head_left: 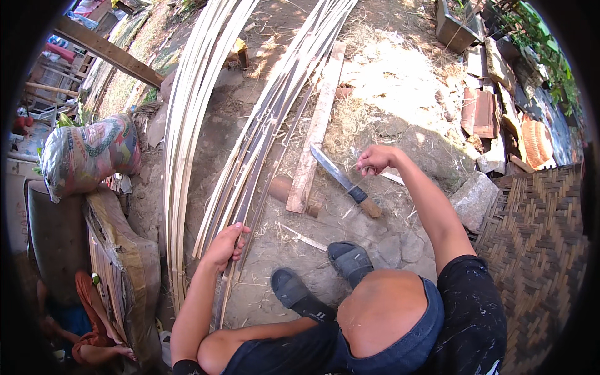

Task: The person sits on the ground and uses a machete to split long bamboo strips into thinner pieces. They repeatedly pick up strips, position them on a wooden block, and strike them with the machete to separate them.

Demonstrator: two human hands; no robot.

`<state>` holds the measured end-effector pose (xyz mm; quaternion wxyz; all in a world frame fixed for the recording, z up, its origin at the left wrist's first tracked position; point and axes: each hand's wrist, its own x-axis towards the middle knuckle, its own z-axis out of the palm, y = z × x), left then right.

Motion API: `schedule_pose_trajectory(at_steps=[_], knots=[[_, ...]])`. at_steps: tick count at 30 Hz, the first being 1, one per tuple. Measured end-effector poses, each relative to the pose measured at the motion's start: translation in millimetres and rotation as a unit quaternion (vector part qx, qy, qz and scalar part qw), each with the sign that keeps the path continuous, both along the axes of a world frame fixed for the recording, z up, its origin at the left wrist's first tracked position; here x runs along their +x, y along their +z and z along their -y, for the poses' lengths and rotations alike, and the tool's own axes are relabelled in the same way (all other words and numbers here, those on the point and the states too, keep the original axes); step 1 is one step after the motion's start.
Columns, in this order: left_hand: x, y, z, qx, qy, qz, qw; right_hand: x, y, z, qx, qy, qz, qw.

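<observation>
I sit on dirt ground (400, 81) with dry grass on it. The biggest things here are two long bundles of thin bamboo strips. One pale bundle (187, 112) runs up on my left. The other, a darker bundle (275, 106), runs from my left hand up to the top edge, where it is cut off.

On my right lies a brown woven mat (537, 237); its far side goes out of view. On my left a big stuffed sack (87, 156) with colours on it sits on an old worn seat (119, 250). I cannot see what is in the sack. Far off at the top right is a dark box-like pot (453, 28); what it holds is too small to make out.

A flat wooden plank (315, 131) lies on the ground between my hands. Just beside it lies a big knife (347, 181) with a long blade and a wooden handle.

My left hand (225, 244) is low down, and its fingers are clamped on the near ends of the darker strips. My right hand (375, 159) is out in front, just above the knife. Its fingers are curled together, and I cannot tell if they pinch anything.

My two dark shoes (325, 275) rest on the dirt near my knees. Someone else's arm and orange cloth (87, 312) show at the bottom left, mostly hidden.
</observation>
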<state>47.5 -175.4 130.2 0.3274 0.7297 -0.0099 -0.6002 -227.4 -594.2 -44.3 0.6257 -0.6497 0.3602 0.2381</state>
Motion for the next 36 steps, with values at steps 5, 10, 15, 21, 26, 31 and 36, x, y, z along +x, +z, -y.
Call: schedule_pose_trajectory(at_steps=[5, 10, 15, 21, 26, 31, 36], knots=[[-5, -9, 12, 0.0, -0.013, -0.005, 1.0, -33, 71, 29, -0.099, 0.086, -0.041, 0.991], [-6, -9, 14, -0.002, -0.017, -0.007, 1.0, -14, 73, 81, -0.016, -0.16, 0.08, 0.984], [-3, -10, 15, -0.01, -0.011, -0.023, 1.0, 39, 29, 118, -0.253, -0.186, -0.075, 0.946], [4, -16, 10, 0.01, -0.005, -0.022, 1.0, 63, -17, 94, -0.506, 0.022, -0.117, 0.854], [5, -24, 7, 0.012, -0.016, -0.014, 1.0, 35, -14, 74, -0.511, 0.093, -0.189, 0.834], [6, -23, 2, 0.002, -0.004, -0.011, 1.0, -35, 34, 35, -0.055, -0.032, -0.015, 0.998], [-3, -21, 12, -0.005, -0.002, -0.015, 1.0, -120, 69, -8, -0.047, 0.017, -0.061, 0.997]])
